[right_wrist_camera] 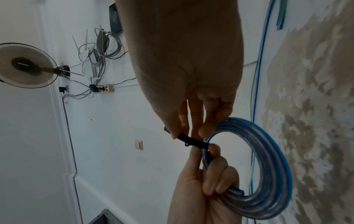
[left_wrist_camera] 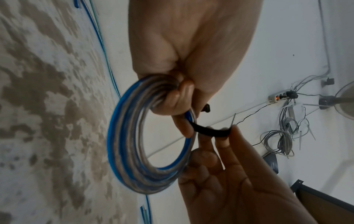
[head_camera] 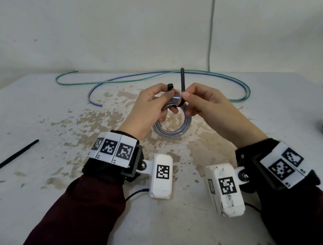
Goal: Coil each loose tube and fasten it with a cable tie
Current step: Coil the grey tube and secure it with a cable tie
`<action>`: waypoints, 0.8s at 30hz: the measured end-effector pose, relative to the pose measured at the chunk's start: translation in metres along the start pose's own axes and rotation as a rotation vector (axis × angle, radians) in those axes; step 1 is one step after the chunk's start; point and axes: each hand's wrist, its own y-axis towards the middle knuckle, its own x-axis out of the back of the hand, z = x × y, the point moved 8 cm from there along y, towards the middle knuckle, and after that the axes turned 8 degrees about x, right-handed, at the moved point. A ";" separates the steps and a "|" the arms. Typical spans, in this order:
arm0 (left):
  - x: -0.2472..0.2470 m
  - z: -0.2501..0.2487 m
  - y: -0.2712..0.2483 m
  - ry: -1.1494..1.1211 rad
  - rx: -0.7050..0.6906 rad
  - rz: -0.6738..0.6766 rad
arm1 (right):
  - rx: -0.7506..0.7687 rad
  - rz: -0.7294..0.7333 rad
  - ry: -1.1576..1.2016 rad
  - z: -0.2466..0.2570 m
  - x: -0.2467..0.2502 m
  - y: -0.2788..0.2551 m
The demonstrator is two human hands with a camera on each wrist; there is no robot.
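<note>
The left hand (head_camera: 148,104) grips a coiled tube (head_camera: 172,123), clear with a blue stripe, and holds it up above the worktop (head_camera: 45,105) in front of the person. Its fingers are curled round the top of the coil, and its thumb and forefinger also pinch the head end of a black cable tie (head_camera: 181,86). The tie passes under the bundled turns and comes up on the other side, where the right hand (head_camera: 206,104) pinches the strap between thumb and forefinger, its tail pointing straight up. The tail is not yet through the head. In the left wrist view the tie (left_wrist_camera: 210,131) runs from the coil (left_wrist_camera: 134,151) across to the right hand's fingertips (left_wrist_camera: 222,141). Two loose tubes (head_camera: 159,77), one blue and one green, lie in long loops at the far side of the worktop. A spare cable tie (head_camera: 11,157) lies near the left edge, well apart from the hands
</note>
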 end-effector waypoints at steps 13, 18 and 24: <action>-0.003 -0.001 -0.003 0.112 -0.022 0.001 | -0.097 0.045 0.069 -0.010 -0.006 -0.001; -0.004 -0.002 -0.004 0.131 -0.018 -0.002 | -0.109 0.070 0.080 -0.012 -0.009 -0.001; -0.004 -0.006 -0.006 0.167 -0.040 -0.011 | -0.116 0.058 0.106 -0.011 -0.008 -0.001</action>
